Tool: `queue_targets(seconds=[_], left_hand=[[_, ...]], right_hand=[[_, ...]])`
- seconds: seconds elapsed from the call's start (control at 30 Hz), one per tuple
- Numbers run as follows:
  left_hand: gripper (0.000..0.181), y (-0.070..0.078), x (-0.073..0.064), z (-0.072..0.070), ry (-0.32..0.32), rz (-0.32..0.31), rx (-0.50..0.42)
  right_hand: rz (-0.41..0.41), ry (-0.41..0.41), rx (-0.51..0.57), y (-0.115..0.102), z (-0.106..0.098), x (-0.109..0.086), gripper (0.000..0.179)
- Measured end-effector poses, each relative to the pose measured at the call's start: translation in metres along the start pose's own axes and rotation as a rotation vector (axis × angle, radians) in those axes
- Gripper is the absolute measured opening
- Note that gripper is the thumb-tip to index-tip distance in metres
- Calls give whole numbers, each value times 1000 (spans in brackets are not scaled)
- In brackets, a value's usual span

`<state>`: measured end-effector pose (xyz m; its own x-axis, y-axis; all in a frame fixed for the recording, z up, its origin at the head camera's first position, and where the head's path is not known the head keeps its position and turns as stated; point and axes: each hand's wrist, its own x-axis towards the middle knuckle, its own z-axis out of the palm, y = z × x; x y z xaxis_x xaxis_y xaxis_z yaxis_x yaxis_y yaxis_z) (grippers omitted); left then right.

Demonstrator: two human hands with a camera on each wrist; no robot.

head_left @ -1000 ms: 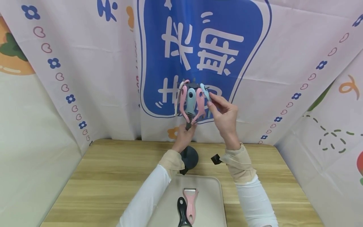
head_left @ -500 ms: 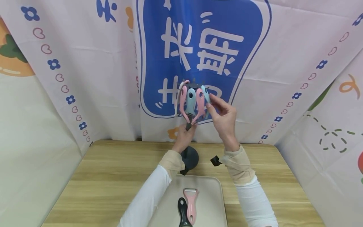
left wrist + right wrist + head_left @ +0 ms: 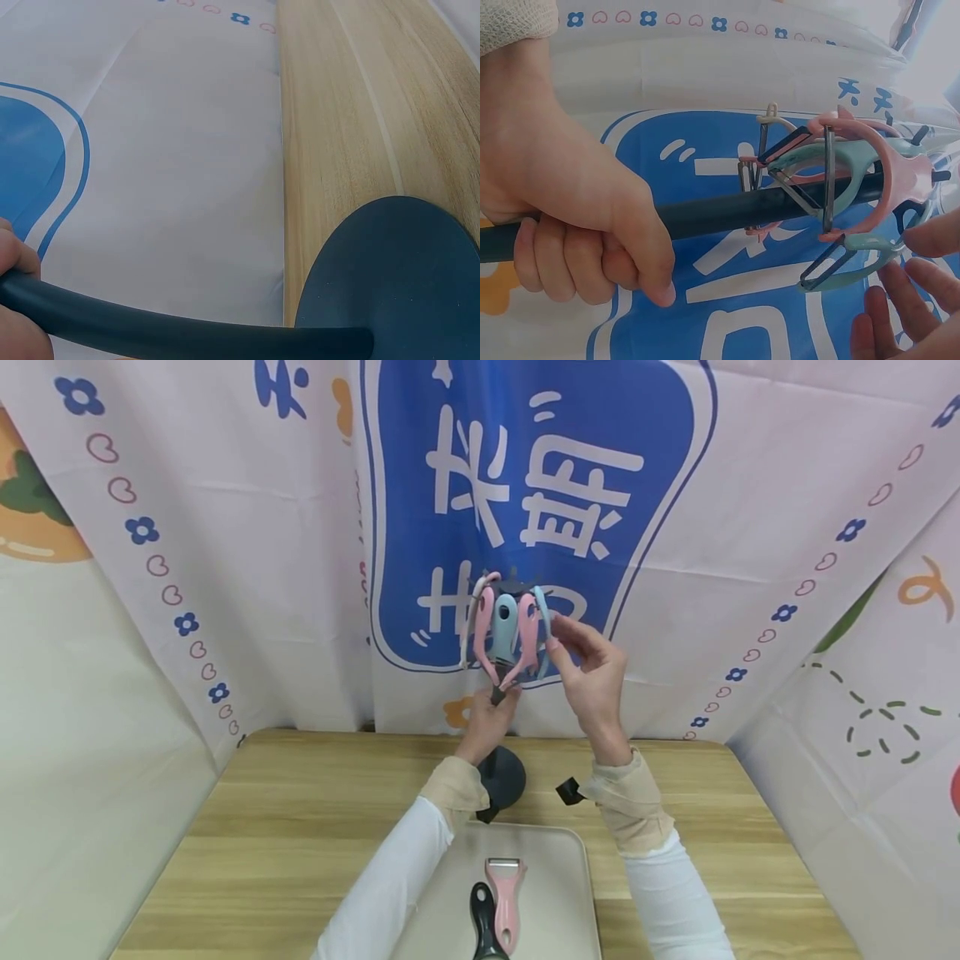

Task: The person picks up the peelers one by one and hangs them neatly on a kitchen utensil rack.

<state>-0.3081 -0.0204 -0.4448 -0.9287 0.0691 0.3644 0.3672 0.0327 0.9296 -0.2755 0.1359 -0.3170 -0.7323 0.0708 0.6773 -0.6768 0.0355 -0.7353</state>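
Note:
My left hand [image 3: 489, 724] grips the dark pole [image 3: 731, 214] of an upright stand with a round base [image 3: 397, 277]. From hooks at the stand's top hang several Y-shaped peelers: a light blue peeler [image 3: 506, 628] between a pink peeler [image 3: 483, 635] and another pink peeler [image 3: 529, 631], and a cream peeler [image 3: 466, 639] at the left. At the right side hangs a second light blue peeler [image 3: 862, 262]. My right hand [image 3: 595, 672] is right beside it, thumb and fingers loosely apart; whether a fingertip touches it is hard to tell.
A beige tray [image 3: 558, 877] lies on the wooden table [image 3: 675, 860] in front of the stand. On it are a pink peeler [image 3: 507, 902] and a black-handled tool [image 3: 483, 914], its end cut off by the frame. A printed curtain [image 3: 300, 568] hangs close behind.
The light blue peeler at the right, earlier pinched by my right hand, now hangs straighter on its hook. My right fingers have loosened and lowered slightly. The left hand stays on the pole.

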Motion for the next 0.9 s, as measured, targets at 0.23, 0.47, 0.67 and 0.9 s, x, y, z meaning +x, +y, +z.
queue_targets(seconds=[0.23, 0.47, 0.67, 0.9], left_hand=[[54, -1, 0, 1, -5, 3, -18], [56, -1, 0, 0, -7, 4, -21], [56, -2, 0, -1, -2, 11, -14], [54, -1, 0, -1, -5, -5, -15]], right_hand=[[-1, 5, 4, 0, 0, -3, 30], [-3, -3, -2, 1, -2, -6, 30], [-29, 6, -25, 3, -7, -20, 27], [-44, 37, -37, 2, -15, -46, 21]])
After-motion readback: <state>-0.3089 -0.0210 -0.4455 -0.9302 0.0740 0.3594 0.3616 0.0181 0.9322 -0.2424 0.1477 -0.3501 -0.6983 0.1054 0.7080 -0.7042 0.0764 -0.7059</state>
